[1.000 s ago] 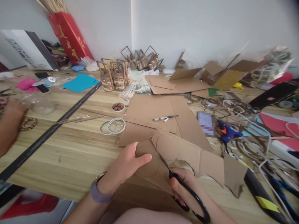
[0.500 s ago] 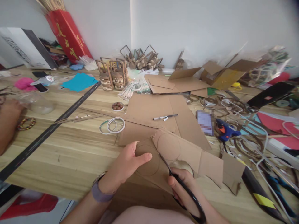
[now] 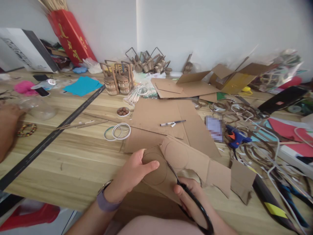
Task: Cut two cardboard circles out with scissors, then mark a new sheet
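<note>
My left hand [image 3: 137, 171] grips the left part of a cardboard piece [image 3: 162, 178], its thumb lying on top across a drawn circle. In my right hand [image 3: 190, 195] are black-handled scissors [image 3: 199, 202], with the blades running along the cardboard between two drawn circles. The strip of cardboard [image 3: 195, 160] beyond the blades carries the second circle and has a curved cut-out at its near edge. Below the cardboard, the fingers of my left hand are hidden. A larger flat cardboard sheet [image 3: 156, 112] lies behind, with a pen [image 3: 173, 123] on it.
Tape rolls [image 3: 121, 131] and a bowl of brown beads [image 3: 123, 111] sit left of centre. Small woven baskets [image 3: 118, 80] stand further back. A blue glue gun [image 3: 236, 135] lies at right among scraps and cables. Another person's hand [image 3: 9, 114] rests at the far left.
The scissor handles have closed slightly and shifted a little left. The far cardboard strip has moved slightly left with them. My left hand keeps its hold.
</note>
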Demonstrator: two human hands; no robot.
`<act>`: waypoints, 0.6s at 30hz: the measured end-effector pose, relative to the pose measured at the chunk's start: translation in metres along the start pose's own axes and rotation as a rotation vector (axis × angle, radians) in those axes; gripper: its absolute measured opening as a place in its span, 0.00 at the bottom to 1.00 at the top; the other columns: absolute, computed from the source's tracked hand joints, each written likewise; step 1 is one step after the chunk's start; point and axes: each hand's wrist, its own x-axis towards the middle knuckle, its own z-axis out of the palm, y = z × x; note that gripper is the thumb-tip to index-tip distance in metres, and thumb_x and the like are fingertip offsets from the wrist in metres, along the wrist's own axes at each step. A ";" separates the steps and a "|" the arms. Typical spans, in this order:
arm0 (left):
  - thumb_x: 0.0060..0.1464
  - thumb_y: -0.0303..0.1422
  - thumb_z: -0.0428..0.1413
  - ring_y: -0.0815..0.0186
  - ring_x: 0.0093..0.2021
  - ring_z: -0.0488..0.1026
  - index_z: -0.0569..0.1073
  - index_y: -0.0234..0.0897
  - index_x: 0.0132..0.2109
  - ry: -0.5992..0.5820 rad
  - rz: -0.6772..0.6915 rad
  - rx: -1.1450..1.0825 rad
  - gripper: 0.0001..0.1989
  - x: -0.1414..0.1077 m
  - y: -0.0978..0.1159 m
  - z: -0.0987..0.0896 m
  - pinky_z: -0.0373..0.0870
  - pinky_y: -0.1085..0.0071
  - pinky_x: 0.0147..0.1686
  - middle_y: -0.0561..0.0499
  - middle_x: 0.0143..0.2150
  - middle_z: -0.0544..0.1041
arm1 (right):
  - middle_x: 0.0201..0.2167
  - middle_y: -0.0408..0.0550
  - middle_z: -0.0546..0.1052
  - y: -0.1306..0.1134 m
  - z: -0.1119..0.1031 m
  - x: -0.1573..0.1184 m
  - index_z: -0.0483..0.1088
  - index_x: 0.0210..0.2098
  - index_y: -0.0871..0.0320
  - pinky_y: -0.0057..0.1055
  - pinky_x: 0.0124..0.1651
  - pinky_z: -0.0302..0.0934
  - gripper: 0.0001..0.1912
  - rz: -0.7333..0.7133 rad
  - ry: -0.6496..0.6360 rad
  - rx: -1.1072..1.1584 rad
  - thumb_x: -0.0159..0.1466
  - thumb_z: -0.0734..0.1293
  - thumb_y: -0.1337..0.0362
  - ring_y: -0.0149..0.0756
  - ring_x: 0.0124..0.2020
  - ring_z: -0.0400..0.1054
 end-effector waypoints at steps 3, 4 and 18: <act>0.52 0.42 0.62 0.51 0.44 0.77 0.73 0.36 0.42 -0.005 -0.008 -0.009 0.15 0.000 0.002 0.000 0.72 0.61 0.41 0.44 0.43 0.82 | 0.13 0.36 0.55 0.003 0.002 -0.001 0.55 0.19 0.53 0.28 0.17 0.40 0.37 0.058 -0.007 0.032 0.56 0.57 0.24 0.28 0.15 0.47; 0.52 0.41 0.62 0.51 0.44 0.77 0.73 0.36 0.42 -0.008 -0.006 -0.005 0.15 0.000 0.003 -0.001 0.72 0.61 0.41 0.44 0.44 0.82 | 0.13 0.36 0.55 0.004 0.002 -0.001 0.56 0.20 0.53 0.27 0.16 0.40 0.37 0.079 -0.011 0.047 0.56 0.57 0.24 0.27 0.15 0.47; 0.53 0.43 0.63 0.52 0.43 0.78 0.74 0.37 0.43 0.012 -0.028 -0.055 0.16 -0.004 -0.005 0.007 0.72 0.61 0.42 0.43 0.44 0.82 | 0.13 0.36 0.60 0.000 -0.001 -0.008 0.63 0.24 0.54 0.26 0.17 0.47 0.36 0.151 0.027 0.074 0.58 0.56 0.26 0.28 0.14 0.53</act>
